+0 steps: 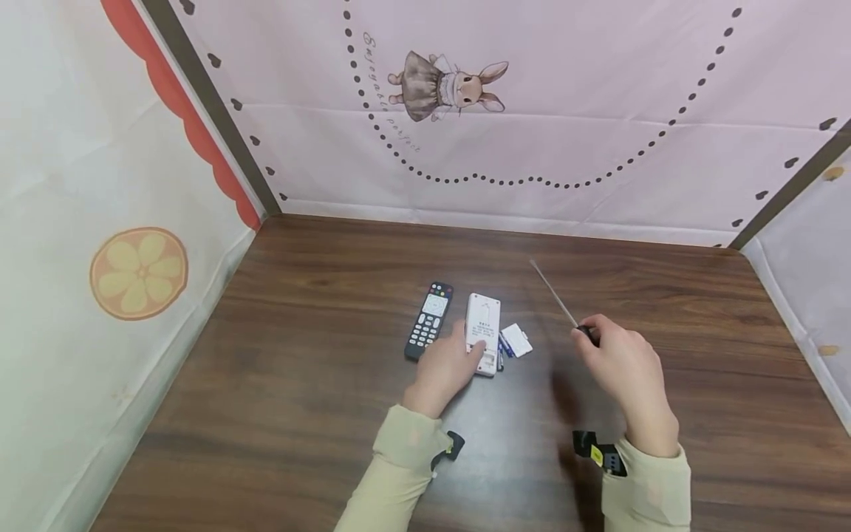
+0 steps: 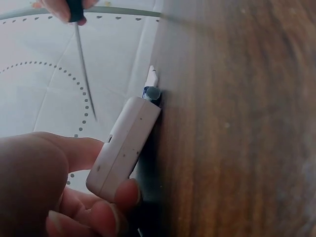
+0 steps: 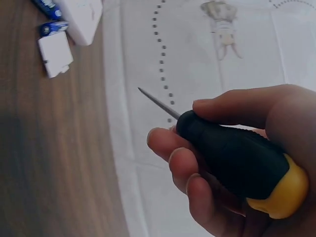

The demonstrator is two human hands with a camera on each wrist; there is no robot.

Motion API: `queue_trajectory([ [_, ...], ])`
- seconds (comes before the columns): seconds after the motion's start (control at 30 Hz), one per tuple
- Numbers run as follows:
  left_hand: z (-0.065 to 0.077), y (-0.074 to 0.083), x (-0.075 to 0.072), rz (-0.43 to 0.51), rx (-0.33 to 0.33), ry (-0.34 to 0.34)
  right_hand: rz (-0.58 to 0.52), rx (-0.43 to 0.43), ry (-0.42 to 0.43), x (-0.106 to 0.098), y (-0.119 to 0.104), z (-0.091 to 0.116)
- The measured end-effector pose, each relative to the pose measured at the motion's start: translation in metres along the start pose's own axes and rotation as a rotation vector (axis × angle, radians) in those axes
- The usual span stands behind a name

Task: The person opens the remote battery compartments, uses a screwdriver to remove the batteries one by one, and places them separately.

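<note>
My left hand grips a white remote control by its lower end, thumb on its printed back. In the left wrist view the white remote is tilted, one edge close to the table. My right hand holds a screwdriver with a black and yellow handle, its thin shaft pointing away to the upper left, apart from the remote. Beside the white remote lie blue batteries and a small white battery cover. A black remote control lies left of my left hand.
The dark wooden table meets a pink fabric wall with a rabbit print at the back. Pale fabric walls stand at the left and right. Each wrist wears a dark strap-mounted device.
</note>
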State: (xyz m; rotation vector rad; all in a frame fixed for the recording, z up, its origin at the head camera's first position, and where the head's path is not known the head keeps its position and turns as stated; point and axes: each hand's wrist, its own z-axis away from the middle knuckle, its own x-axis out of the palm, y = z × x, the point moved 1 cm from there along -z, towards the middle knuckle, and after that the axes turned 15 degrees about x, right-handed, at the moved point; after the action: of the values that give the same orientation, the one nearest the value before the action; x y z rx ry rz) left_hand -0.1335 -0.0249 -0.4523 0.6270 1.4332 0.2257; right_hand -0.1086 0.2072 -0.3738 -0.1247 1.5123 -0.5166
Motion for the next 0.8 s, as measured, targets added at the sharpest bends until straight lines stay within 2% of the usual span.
queue_trajectory([
  [0.37, 0.001, 0.0, 0.001, -0.062, 0.003, 0.013, 0.022, 0.032, -0.096, 0.019, -0.003, -0.013],
  [0.6, 0.002, -0.001, 0.002, -0.113, 0.03, 0.017, 0.031, 0.056, -0.201, 0.028, -0.003, -0.014],
  [0.8, 0.003, -0.003, 0.001, -0.101, 0.036, 0.023, 0.016, 0.044, -0.219, 0.035, -0.005, -0.015],
])
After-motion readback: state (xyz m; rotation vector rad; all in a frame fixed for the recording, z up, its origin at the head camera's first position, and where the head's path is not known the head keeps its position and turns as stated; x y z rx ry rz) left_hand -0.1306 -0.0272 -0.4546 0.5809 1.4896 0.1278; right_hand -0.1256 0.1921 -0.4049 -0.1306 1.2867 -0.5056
